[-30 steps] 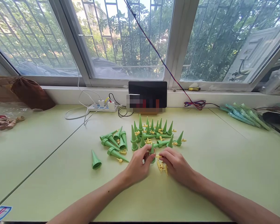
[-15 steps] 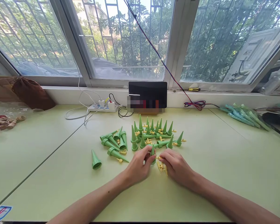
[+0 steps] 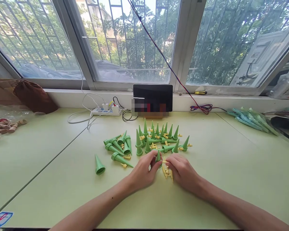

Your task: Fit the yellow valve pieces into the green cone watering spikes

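Note:
Between the thumb and fingers of my left hand is a green plastic cone spike, held point up. My right hand pinches a small yellow plastic valve against the cone's right side; whether it sits in the cone is hidden by my fingers. Just below, several loose yellow valves lie on the table. Beyond my hands stands a group of green cones, many with yellow valves about them. To the left lies a heap of green cones, and a single cone rests apart, its wide mouth toward me.
A dark tablet stands at the back by the window. Left of it is a power strip with cables. Wooden pieces and a brown bag lie far left; blue-green plastic packets lie far right.
Both hands stay nearly in place, with the cone and the yellow valve still held together. The view has shifted very slightly.

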A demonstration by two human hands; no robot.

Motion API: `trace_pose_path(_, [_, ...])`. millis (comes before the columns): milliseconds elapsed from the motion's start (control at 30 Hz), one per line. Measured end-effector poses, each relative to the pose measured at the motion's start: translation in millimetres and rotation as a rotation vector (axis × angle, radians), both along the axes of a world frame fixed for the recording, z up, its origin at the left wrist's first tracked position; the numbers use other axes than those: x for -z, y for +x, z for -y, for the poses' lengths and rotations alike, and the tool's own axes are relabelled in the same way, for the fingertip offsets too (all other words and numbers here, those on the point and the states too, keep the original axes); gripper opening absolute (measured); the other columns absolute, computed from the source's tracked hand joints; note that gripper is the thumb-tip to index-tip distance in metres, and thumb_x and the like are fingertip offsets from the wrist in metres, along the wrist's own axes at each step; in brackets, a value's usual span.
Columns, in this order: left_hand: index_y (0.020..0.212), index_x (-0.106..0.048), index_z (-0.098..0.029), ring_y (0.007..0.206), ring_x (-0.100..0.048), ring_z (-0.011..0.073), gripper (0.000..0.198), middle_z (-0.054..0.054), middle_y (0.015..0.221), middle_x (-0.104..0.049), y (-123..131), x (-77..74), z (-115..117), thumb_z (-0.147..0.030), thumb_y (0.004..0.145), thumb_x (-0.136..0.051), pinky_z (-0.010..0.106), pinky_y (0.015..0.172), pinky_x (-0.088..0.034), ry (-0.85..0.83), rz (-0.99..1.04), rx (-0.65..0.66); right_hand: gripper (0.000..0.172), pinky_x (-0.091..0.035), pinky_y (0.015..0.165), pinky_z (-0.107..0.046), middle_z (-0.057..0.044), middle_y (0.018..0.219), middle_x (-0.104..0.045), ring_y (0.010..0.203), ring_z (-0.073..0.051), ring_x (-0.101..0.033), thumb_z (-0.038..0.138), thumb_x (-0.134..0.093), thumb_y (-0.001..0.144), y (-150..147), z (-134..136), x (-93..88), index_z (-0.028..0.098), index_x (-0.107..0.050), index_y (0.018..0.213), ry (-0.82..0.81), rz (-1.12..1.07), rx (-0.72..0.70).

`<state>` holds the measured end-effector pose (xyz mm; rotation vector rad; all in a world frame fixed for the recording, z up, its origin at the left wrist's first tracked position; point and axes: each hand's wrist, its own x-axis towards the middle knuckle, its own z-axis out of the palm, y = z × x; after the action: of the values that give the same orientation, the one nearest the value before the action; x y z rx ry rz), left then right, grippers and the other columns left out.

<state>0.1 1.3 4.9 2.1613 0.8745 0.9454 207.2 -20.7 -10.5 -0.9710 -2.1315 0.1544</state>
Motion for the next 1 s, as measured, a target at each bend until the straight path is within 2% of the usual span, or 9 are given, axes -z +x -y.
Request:
trace_pose_path(100, [0.107, -0.052, -0.02, 0.058, -0.042, 0.011, 0.009, -0.006, 0.069, -0.046, -0.4, -1.0, -0.9, -0.026, 0.1, -0.051, 0.024, 0.058, -0.034, -0.031, -0.023, -0.001, 0.032, -0.04, 0.064, -0.028, -0.003, 0.074, -0.057, 0.067, -0.018, -0.05, 0.024, -0.037, 0.109, 0.4, -0.3, 0.6, 0.019, -0.057, 0.084, -0.012, -0.025, 0.006])
trace_pose_path(267, [0.117, -0.049, -0.02, 0.054, -0.041, 0.01, 0.02, -0.005, 0.074, -0.053, -0.8, -0.3, -1.0, -0.03, 0.1, -0.052, 0.024, 0.054, -0.031, -0.106, -0.025, 0.015, 0.03, -0.042, 0.064, -0.029, -0.003, 0.075, -0.058, 0.068, -0.018, -0.052, 0.024, -0.039, 0.108, 0.5, 0.0, 1.7, 0.019, -0.058, 0.085, -0.038, -0.041, 0.012])
trace_pose_path(367, [0.114, -0.05, -0.02, 0.054, -0.039, 0.0098, 0.018, -0.006, 0.072, -0.051, -0.3, -1.3, -0.6, -0.029, 0.099, -0.053, 0.023, 0.054, -0.031, -0.119, -0.006, -0.007, 0.025, -0.044, 0.065, -0.029, -0.003, 0.078, -0.06, 0.07, -0.018, -0.054, 0.022, -0.043, 0.107, 0.2, 0.2, -0.3, 0.019, -0.06, 0.089, -0.058, -0.079, 0.011])
trace_pose_path(500, [0.111, -0.052, -0.02, 0.053, -0.035, 0.0099, 0.015, -0.009, 0.064, -0.039, 0.5, -4.3, -0.4, -0.027, 0.097, -0.053, 0.023, 0.053, -0.03, -0.127, 0.016, -0.039, 0.014, -0.047, 0.067, -0.029, -0.005, 0.086, -0.062, 0.075, -0.018, -0.058, 0.022, -0.049, 0.105, 0.8, 0.4, -3.4, 0.02, -0.062, 0.1, -0.094, -0.124, -0.011])
trace_pose_path(600, [0.107, -0.053, -0.019, 0.053, -0.033, 0.0098, 0.012, -0.01, 0.061, -0.033, 1.2, -6.3, -0.7, -0.025, 0.097, -0.053, 0.022, 0.053, -0.029, -0.123, 0.018, -0.044, 0.013, -0.047, 0.068, -0.029, -0.005, 0.088, -0.061, 0.076, -0.018, -0.058, 0.021, -0.048, 0.104, 1.3, 0.2, -3.3, 0.021, -0.061, 0.101, -0.109, -0.13, -0.031])
trace_pose_path(1000, [0.102, -0.054, -0.018, 0.06, -0.039, 0.011, 0.007, -0.006, 0.069, -0.041, -1.9, 3.2, -1.1, -0.023, 0.098, -0.053, 0.023, 0.058, -0.033, -0.036, -0.068, -0.02, 0.02, -0.042, 0.062, -0.027, -0.002, 0.078, -0.056, 0.069, -0.017, -0.052, 0.019, -0.046, 0.105, 3.2, -0.1, -0.9, 0.022, -0.054, 0.087, -0.106, -0.086, -0.03])
